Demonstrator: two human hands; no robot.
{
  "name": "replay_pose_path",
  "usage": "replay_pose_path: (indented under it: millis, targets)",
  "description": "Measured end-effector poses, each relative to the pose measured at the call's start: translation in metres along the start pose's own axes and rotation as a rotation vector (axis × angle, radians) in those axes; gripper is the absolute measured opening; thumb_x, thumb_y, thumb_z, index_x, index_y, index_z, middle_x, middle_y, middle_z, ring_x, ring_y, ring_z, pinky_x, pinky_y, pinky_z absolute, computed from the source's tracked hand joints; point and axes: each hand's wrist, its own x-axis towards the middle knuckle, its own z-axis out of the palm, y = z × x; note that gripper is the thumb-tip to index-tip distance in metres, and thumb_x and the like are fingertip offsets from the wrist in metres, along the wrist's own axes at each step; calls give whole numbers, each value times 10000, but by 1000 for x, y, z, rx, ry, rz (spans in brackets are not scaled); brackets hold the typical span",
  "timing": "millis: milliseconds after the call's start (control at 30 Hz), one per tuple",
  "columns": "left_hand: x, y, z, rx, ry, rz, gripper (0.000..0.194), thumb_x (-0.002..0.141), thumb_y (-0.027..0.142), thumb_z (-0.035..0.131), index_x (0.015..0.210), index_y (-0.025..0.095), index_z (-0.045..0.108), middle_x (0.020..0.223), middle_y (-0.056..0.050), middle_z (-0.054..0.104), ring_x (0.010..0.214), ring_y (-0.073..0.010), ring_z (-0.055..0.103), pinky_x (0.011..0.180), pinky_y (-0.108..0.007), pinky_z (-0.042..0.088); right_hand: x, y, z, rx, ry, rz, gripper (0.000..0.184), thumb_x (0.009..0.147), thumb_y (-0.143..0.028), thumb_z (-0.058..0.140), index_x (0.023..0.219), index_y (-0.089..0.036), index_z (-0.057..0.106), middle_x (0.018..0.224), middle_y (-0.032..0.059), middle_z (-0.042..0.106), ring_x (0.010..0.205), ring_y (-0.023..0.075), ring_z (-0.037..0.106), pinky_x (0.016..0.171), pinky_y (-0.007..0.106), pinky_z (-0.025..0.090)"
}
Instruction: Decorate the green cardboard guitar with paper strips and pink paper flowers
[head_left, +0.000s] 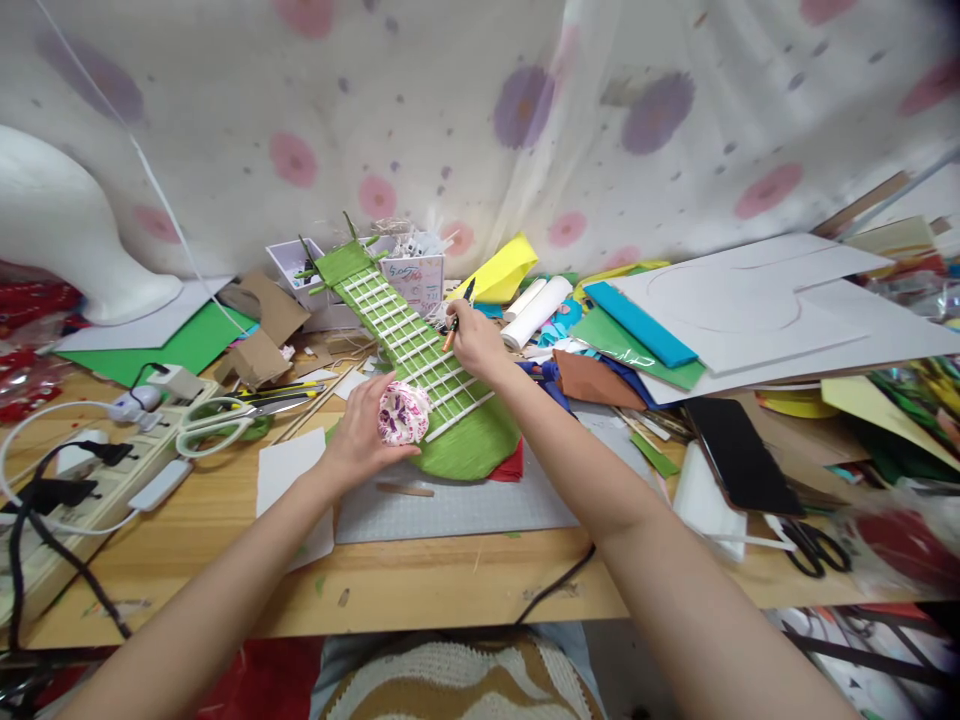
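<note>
A green guitar-shaped craft piece point(472, 440) lies slantwise on the work surface, with white strips crossing in a grid along its neck. My left hand point(358, 430) is closed around the side of a round white piece with pink and purple marks point(403, 413), at the lower left of the guitar body. Over the neck's right edge, my right hand point(476, 338) grips a slim black and orange pen point(451, 332). The pen slants, one end pointing up; whether its lower end touches the strips I cannot tell. My fingers partly hide the pen.
Under the guitar lies a grey cutting mat point(457, 510). Left are white-handled scissors point(217, 425) and a power strip point(82, 530) with cables. To the right sit a black phone point(742, 455), black-handled scissors point(817, 548) and large white sheets point(757, 300). White boxes point(412, 275) stand behind.
</note>
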Motion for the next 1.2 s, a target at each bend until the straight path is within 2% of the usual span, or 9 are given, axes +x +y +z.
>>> replay_pose_path:
  millis: [200,333,533,700,800,900,1033,1100,1200]
  targets:
    - [1,0,0,-42,34,-55,1006,644,342,817,1466,256,244,1354,-134,517,1279,-323,506,1089,-538,400,-12,6,-14,-11,-16,-48,392,844,-102,339,1190,-138,520,1131,148,662,1032,279,577,863,384,443]
    - [0,-1,-4,-126,50,-105,1108,647,315,813,1512,267,122,1345,-129,524,1255,-301,528,1084,-522,403,-17,11,-36,-83,-2,26,410,887,-135,322,1258,-140,497,1125,160,664,1048,289,584,848,388,450]
    - [0,-9,-10,-166,81,-173,1114,630,330,820,1513,263,144,1334,-127,532,1268,-301,518,1095,-521,390,-21,15,-69,-148,-53,92,388,944,-190,308,1308,-119,423,1132,173,689,1033,291,635,817,370,454]
    - [2,-25,-25,-113,180,-240,1116,618,360,827,1510,239,169,1312,-134,548,1249,-299,530,1080,-508,407,-13,16,-87,-319,-146,220,355,958,-229,340,1265,-79,435,1078,220,696,944,307,665,775,368,451]
    - [2,-39,-39,-86,225,-363,1138,595,387,843,1509,210,189,1322,-152,539,1261,-314,521,1089,-516,402,-10,9,-90,-265,-112,146,364,952,-203,325,1272,-102,465,1083,187,702,945,286,651,770,348,442]
    - [1,-54,-56,-69,291,-556,1165,555,367,872,1498,162,220,1348,-186,512,1261,-335,521,1086,-526,409,-15,-12,-81,-154,-144,-105,367,937,-176,350,1268,-160,507,1100,127,697,974,239,631,781,311,435]
    - [4,-67,-78,-29,433,-771,1132,540,321,892,1457,119,260,1325,-198,536,1237,-343,539,1073,-591,404,-22,-60,-47,-156,-303,-407,336,913,-185,445,1230,-188,556,1039,102,698,987,222,617,725,280,423]
    - [5,-68,-87,25,450,-787,1158,512,320,903,1454,116,260,1323,-195,542,1226,-344,544,1067,-608,401,-22,-86,-25,-204,-361,-523,300,917,-196,454,1192,-182,574,966,100,711,977,240,621,690,287,421]
    - [3,-65,-94,154,423,-706,1220,469,324,916,1465,105,247,1330,-185,542,1278,-372,487,1091,-599,378,-18,-117,6,-279,-422,-612,292,908,-141,444,1157,-155,596,922,116,727,978,260,641,685,305,438]
